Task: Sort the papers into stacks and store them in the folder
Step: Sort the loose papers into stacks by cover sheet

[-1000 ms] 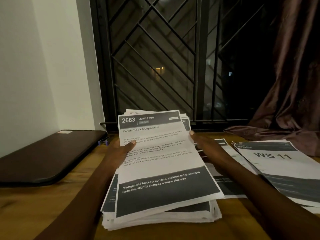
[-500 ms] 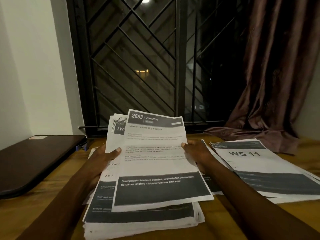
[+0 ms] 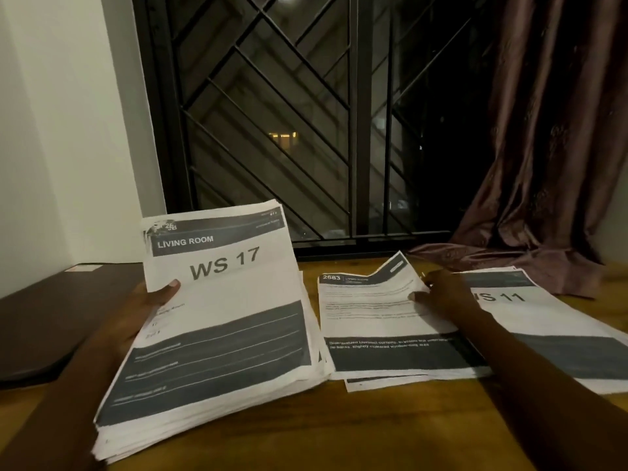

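My left hand [image 3: 146, 311] grips a thick stack of printed papers [image 3: 221, 321] from its left side, thumb on the top sheet marked "LIVING ROOM WS 17". The stack tilts up at its far end, its near edge low over the table. My right hand [image 3: 441, 297] pinches the right edge of the sheet numbered 2683 [image 3: 377, 321], which lies on a small pile in the middle of the table, its far right corner curled up. To the right lies another pile topped by a "WS 11" sheet [image 3: 543, 317]. The dark brown folder [image 3: 57, 321] lies shut at the left.
The wooden table [image 3: 339, 433] ends at a barred window [image 3: 289, 130] behind the papers. A brown curtain [image 3: 543, 147] hangs at the right and spills onto the table's far corner. A white wall stands at the left.
My right hand has carried the 2683 sheet off the held stack and set it down to the right on the middle pile. The WS 17 sheet is now on top of the held stack.
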`<state>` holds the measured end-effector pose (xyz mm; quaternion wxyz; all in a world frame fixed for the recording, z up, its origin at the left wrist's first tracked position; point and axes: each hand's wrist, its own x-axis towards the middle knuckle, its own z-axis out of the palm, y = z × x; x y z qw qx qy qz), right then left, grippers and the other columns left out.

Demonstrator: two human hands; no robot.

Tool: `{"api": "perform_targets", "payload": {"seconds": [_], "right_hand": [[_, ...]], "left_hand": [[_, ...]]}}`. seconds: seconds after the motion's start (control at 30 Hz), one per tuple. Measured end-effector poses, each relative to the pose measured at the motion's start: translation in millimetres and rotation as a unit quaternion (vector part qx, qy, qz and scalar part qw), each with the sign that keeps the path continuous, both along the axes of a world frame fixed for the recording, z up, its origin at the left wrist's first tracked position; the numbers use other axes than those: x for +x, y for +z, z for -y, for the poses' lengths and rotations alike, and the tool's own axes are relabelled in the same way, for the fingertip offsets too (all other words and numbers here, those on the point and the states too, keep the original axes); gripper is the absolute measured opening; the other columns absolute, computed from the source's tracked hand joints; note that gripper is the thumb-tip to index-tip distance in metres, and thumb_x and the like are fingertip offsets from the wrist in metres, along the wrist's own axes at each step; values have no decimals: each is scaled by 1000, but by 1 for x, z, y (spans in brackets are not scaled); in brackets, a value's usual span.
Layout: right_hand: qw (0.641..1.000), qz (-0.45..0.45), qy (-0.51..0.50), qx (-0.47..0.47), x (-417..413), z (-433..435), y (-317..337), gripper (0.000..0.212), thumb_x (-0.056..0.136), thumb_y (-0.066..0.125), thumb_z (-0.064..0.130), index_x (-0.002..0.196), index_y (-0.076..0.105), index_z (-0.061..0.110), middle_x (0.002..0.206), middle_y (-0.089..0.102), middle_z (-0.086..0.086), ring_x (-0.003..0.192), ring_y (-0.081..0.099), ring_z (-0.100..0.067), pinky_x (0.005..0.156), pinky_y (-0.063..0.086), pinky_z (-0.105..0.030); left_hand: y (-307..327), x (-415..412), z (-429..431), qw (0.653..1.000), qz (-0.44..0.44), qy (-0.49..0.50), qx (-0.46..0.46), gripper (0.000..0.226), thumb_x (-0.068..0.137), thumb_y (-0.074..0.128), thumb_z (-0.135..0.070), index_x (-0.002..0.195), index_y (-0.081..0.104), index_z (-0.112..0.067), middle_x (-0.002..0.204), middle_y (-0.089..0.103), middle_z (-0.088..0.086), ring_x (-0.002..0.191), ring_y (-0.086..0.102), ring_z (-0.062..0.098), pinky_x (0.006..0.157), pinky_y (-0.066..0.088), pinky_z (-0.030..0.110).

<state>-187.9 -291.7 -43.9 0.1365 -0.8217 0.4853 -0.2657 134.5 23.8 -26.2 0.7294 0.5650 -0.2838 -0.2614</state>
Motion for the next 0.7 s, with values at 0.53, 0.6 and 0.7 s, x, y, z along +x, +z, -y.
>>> {"api": "perform_targets", "payload": {"seconds": [0.53,0.6,0.7], "right_hand": [[921,283,162,212,68,-99,25,29,90,64,23,117,59,15,106,57,8,88,55,-11,59,41,-16],[910,304,144,240,65,-92,23,27,96,55,22,120,61,10,112,62,3,98,60,-19,76,49,-26],[919,329,79,202,48,-70,34,15,96,54,21,92,65,11,87,61,-3,84,58,-24,75,44,-32]], "left_hand": [[-12,-43,44,998,22,-64,10,31,92,58,-18,122,60,-12,110,74,10,94,73,28,75,61,41],[-12,-42,44,998,34,-50,15,44,85,62,-21,127,58,-9,117,70,14,100,71,33,85,58,49],[-15,-33,43,996,83,-11,29,42,88,62,-13,129,57,-7,127,64,14,99,69,26,103,45,52]]}}
